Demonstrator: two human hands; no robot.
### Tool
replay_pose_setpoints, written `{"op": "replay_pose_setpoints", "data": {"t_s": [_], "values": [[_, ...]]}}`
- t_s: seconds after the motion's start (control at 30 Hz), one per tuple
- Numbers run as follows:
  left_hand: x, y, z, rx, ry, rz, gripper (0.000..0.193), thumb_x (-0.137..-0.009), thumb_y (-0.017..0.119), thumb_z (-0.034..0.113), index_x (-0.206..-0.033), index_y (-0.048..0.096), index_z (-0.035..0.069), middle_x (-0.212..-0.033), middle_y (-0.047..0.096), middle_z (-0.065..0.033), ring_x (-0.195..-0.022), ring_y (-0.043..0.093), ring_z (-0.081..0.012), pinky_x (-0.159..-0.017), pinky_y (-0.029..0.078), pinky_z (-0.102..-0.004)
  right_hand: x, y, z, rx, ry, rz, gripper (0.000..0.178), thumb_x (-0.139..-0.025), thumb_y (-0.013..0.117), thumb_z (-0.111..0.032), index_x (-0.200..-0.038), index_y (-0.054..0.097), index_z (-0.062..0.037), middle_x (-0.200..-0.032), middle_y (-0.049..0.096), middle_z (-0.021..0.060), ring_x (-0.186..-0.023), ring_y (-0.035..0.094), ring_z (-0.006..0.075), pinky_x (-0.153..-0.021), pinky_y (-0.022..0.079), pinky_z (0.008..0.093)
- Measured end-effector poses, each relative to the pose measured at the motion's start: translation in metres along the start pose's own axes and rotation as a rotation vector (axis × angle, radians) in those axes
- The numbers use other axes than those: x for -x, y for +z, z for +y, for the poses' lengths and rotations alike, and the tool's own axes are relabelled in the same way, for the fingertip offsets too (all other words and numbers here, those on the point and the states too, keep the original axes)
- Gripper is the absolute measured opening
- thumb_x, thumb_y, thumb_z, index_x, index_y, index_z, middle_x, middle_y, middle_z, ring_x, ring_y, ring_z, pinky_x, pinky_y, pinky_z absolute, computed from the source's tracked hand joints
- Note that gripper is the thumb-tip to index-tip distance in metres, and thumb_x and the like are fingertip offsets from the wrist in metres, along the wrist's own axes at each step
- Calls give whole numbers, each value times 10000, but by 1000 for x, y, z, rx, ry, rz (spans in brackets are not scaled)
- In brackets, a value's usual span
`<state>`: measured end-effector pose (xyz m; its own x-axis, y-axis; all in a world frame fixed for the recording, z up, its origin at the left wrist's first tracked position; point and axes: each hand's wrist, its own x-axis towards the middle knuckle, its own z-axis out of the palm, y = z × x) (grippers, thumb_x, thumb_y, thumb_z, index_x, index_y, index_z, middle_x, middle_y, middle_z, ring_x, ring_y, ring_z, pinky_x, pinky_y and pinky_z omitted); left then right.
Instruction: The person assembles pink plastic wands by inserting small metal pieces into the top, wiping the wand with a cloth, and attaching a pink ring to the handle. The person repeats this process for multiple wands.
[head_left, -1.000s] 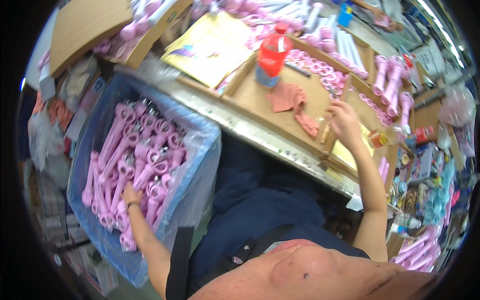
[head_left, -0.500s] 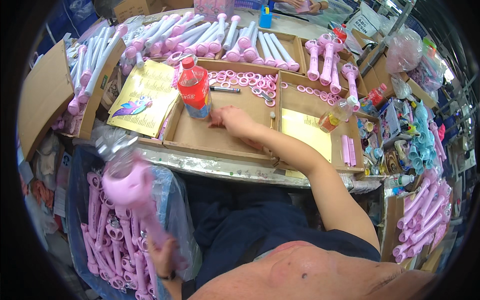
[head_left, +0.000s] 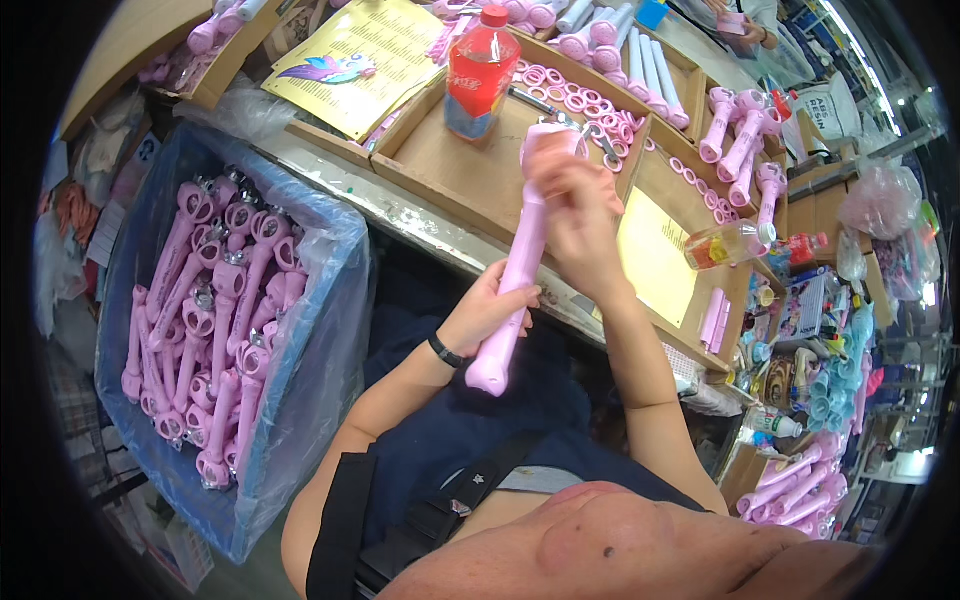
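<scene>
A long pink toy wand (head_left: 526,240) slants upward in front of me, held around the lower part of its handle by my left hand (head_left: 487,316). Its wide head end reaches over the cardboard tray (head_left: 440,150). My right hand (head_left: 583,228), blurred by motion, is closed on an orange-pink cloth (head_left: 598,182) at the wand's head. Cloth and fingers partly hide that head. Beyond them, small pink rings (head_left: 570,97) lie in the tray. A red-labelled bottle (head_left: 481,75) stands in the tray to the left of the wand.
At my left, a bin lined with blue plastic (head_left: 345,240) holds many pink wands (head_left: 225,290). A yellow printed sheet (head_left: 352,62) lies on the bench's left side, another sheet (head_left: 652,255) in the right tray. A clear bottle (head_left: 728,245) leans near it.
My left hand has brought a wand from above the bin to in front of me. My right hand has lifted the cloth from the tray to the wand's head. The view has turned leftward.
</scene>
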<state>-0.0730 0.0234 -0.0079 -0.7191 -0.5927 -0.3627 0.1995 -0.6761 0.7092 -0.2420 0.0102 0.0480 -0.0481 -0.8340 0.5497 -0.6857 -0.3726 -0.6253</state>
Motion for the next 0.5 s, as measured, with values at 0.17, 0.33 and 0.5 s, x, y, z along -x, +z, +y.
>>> {"op": "replay_pose_setpoints", "data": {"t_s": [0.17,0.33,0.5], "values": [[24,-7,-19,7,-65,-117,608,-833,668,91,-1295,275,48,-904,554,-82,-634,619,-158,-570,552,-313,28,29,-7,-215,373,302,361,-808,656,-90,-1136,527,-10,-1253,459,155,-1124,494,266,-899,432,356],[22,-5,-44,-687,185,63,682,-758,681,137,-1295,296,-33,-983,582,-194,-782,645,-262,-697,518,-363,19,32,-6,-812,627,292,329,-833,661,-103,-1108,538,27,-1090,581,128,-987,580,179,-823,497,322],[20,1,-24,-706,368,9,638,-755,687,131,-1265,343,-37,-876,600,-173,-748,635,-263,-693,516,-373,7,24,-20,-1217,602,162,251,-853,637,-145,-1034,565,13,-950,648,86,-839,621,149,-738,516,275]]}}
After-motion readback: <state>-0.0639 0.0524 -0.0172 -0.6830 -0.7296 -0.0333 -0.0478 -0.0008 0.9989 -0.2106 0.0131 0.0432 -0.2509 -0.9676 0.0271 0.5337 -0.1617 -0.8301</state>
